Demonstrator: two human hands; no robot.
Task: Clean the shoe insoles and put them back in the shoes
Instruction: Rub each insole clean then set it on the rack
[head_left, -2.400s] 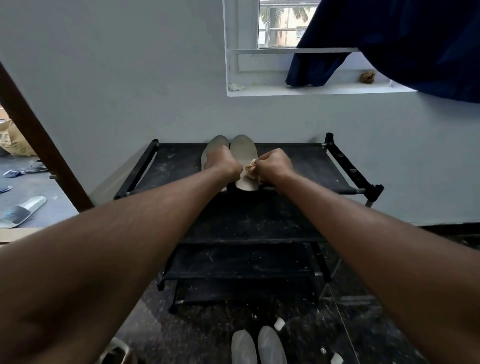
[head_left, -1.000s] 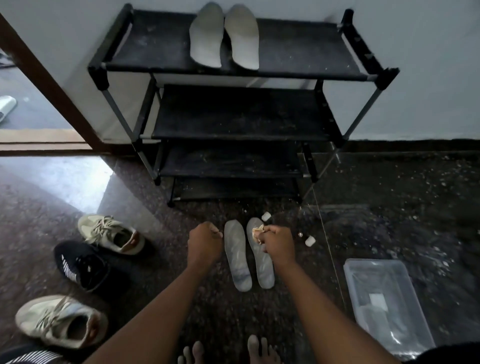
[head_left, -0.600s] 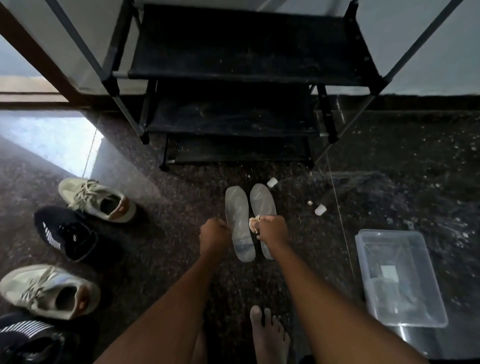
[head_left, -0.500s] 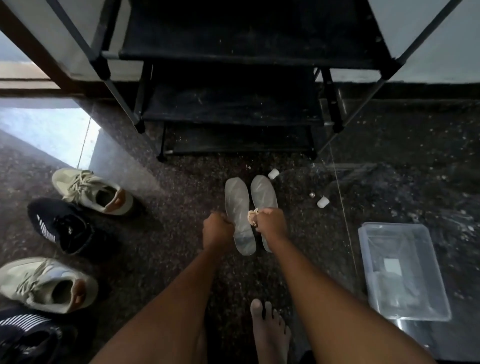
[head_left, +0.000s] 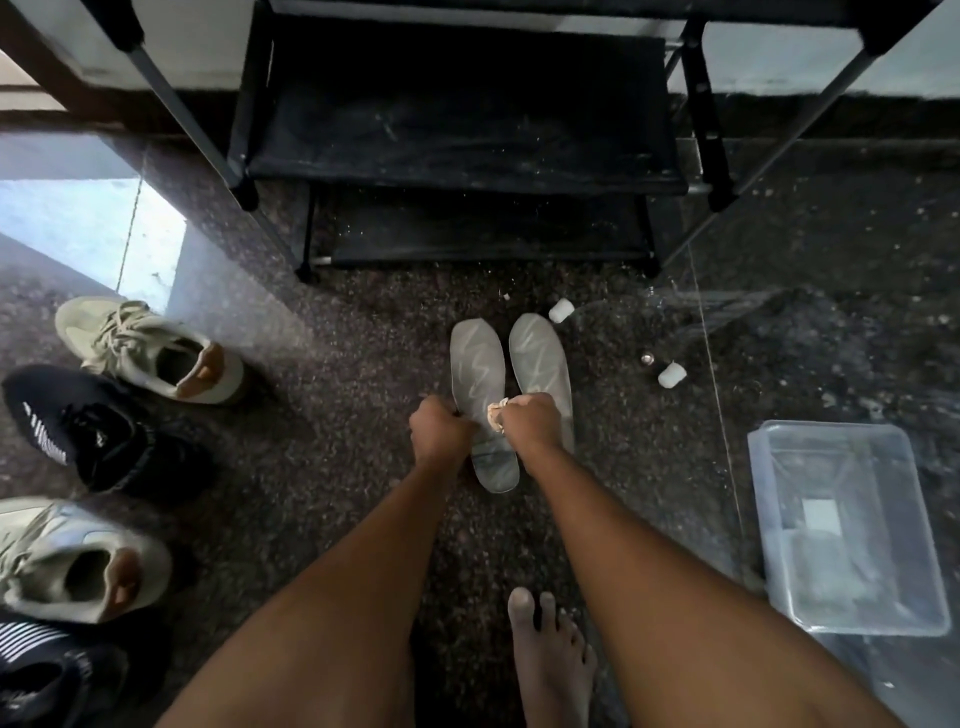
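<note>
Head view: I see the right hand (head_left: 531, 422) pinching a crumpled cloth (head_left: 496, 413) over the left insole (head_left: 475, 371); left hand (head_left: 441, 432) curled, hold unclear.

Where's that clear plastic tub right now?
In the head view the clear plastic tub sits on the floor at lower right, apart from the right hand and the right-side insole.

Left hand (head_left: 441, 432), right hand (head_left: 531, 423); both curled
</note>
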